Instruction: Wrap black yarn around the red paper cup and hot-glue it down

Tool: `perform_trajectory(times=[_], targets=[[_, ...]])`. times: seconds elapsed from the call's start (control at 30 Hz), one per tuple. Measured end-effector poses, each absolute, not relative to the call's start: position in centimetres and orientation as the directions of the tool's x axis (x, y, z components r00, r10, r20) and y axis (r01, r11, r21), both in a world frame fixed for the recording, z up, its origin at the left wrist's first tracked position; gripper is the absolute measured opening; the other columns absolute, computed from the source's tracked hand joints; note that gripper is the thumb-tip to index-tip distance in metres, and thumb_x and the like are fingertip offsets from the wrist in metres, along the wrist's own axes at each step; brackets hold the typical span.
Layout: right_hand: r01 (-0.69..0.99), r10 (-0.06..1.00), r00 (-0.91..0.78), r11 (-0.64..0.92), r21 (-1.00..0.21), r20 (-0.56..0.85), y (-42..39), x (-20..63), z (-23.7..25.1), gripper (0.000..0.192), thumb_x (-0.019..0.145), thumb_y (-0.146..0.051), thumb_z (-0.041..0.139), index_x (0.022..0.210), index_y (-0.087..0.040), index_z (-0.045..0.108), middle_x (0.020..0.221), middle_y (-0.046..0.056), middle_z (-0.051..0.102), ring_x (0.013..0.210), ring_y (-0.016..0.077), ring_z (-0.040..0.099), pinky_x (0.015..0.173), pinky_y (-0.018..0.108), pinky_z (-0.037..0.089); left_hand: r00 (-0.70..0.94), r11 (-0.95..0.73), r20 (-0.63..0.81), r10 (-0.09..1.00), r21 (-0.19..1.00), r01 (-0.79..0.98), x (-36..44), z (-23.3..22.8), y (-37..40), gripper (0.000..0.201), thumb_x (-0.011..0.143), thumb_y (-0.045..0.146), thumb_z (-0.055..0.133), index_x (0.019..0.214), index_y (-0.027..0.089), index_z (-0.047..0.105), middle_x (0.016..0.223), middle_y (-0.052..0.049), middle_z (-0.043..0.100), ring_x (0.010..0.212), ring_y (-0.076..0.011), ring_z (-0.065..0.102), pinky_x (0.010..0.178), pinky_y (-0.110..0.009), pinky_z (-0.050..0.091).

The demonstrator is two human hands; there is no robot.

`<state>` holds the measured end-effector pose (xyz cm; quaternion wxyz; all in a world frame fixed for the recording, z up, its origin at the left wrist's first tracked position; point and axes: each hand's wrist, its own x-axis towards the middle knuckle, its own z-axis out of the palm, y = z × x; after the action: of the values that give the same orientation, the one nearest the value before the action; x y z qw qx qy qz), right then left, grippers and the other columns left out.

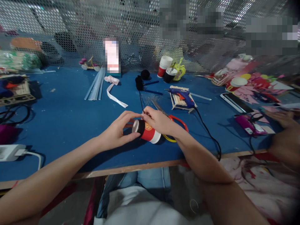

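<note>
A red and white paper cup (152, 133) with a gold pattern lies tilted on its side between my hands. Black cord (141, 127) is wrapped round the end nearest my left hand. My left hand (122, 128) curves about that end, thumb on the black band and fingers over the top. From above, my right hand (157, 120) closes on the cup, its fingertips meeting my left fingers where the cord reaches it. A strand leads back to a black yarn bundle (139, 83). Scissors (173, 118) with red and yellow handles lie partly behind my right wrist.
A blue glue gun (182, 96) rests on a stick rack (174, 103), its cable trailing to the table edge. Glue sticks (95, 86), white ribbon (116, 99), stacked cups (164, 65) and a phone (236, 102) lie around. At right is another person's hand (280, 117). Perforated mesh stands behind.
</note>
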<state>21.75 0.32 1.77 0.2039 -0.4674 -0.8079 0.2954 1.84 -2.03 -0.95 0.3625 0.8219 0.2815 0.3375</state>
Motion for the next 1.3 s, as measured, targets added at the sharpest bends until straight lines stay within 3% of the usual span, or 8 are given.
perform_trajectory(times=[0.07,0.27,0.47,0.63,0.97,1.13,1.3], targets=[[0.615,0.876,-0.47,0.41,-0.674,0.104,0.3,21.8,1.8,0.02,0.089,-0.035,0.037,0.077,-0.02,0.04,0.068,-0.002,0.049,0.061,0.011,0.044,0.058,0.025,0.031,0.585,-0.527,0.32,0.745,0.82,0.222,1.8,-1.4,-1.8,0.053,0.078,0.024,0.061,0.127,0.022,0.04,0.124,-0.011,0.042,0.11,-0.0207,0.051,0.093,-0.038,0.049],[0.58,0.87,-0.438,0.466,-0.668,0.227,0.4,21.8,1.9,0.019,0.087,-0.034,0.042,0.075,-0.019,0.044,0.07,-0.001,0.051,0.065,0.0113,0.045,0.061,0.026,0.032,0.59,-0.517,0.319,0.742,0.833,0.199,1.7,-1.8,-1.3,0.044,0.077,0.022,0.062,0.118,0.019,0.048,0.116,-0.009,0.051,0.109,-0.0214,0.053,0.096,-0.041,0.047],[0.558,0.857,-0.443,0.493,-0.668,0.263,0.5,21.8,2.0,0.017,0.086,-0.031,0.045,0.073,-0.019,0.045,0.069,-0.001,0.05,0.065,0.011,0.044,0.062,0.026,0.033,0.62,-0.543,0.283,0.732,0.792,0.279,1.8,-0.9,-1.7,0.046,0.077,0.021,0.061,0.121,0.019,0.047,0.119,-0.01,0.049,0.1,-0.0197,0.057,0.08,-0.034,0.055],[0.573,0.857,-0.435,0.501,-0.649,0.277,0.6,21.9,1.9,0.018,0.085,-0.031,0.046,0.071,-0.019,0.044,0.07,-0.001,0.05,0.066,0.0116,0.044,0.064,0.026,0.033,0.615,-0.578,0.325,0.718,0.771,0.268,2.0,-1.0,-1.7,0.045,0.078,0.018,0.059,0.121,0.018,0.047,0.117,-0.01,0.048,0.105,-0.0192,0.053,0.086,-0.034,0.053],[0.589,0.852,-0.419,0.519,-0.62,0.314,0.6,21.5,1.5,0.017,0.085,-0.029,0.046,0.071,-0.02,0.043,0.069,-0.001,0.049,0.065,0.0115,0.044,0.063,0.026,0.033,0.573,-0.453,0.273,0.773,0.869,0.198,2.0,-2.1,-1.5,0.04,0.079,0.027,0.062,0.116,0.019,0.049,0.11,-0.009,0.053,0.094,-0.0174,0.059,0.084,-0.036,0.054],[0.513,0.836,-0.405,0.543,-0.665,0.37,0.3,21.7,2.1,0.018,0.085,-0.032,0.048,0.072,-0.019,0.046,0.07,-0.001,0.05,0.066,0.0113,0.045,0.064,0.026,0.035,0.573,-0.52,0.318,0.756,0.822,0.23,2.0,-1.8,-1.6,0.041,0.079,0.026,0.062,0.117,0.018,0.047,0.109,-0.009,0.053,0.097,-0.0184,0.057,0.085,-0.036,0.054],[0.442,0.837,-0.431,0.522,-0.73,0.337,0.5,21.7,2.3,0.017,0.084,-0.032,0.05,0.074,-0.019,0.048,0.072,-0.001,0.051,0.067,0.0111,0.046,0.065,0.026,0.037,0.604,-0.641,0.387,0.697,0.715,0.281,2.2,-1.4,-2.0,0.042,0.08,0.026,0.06,0.118,0.019,0.043,0.113,-0.009,0.051,0.1,-0.0194,0.056,0.085,-0.036,0.053]])
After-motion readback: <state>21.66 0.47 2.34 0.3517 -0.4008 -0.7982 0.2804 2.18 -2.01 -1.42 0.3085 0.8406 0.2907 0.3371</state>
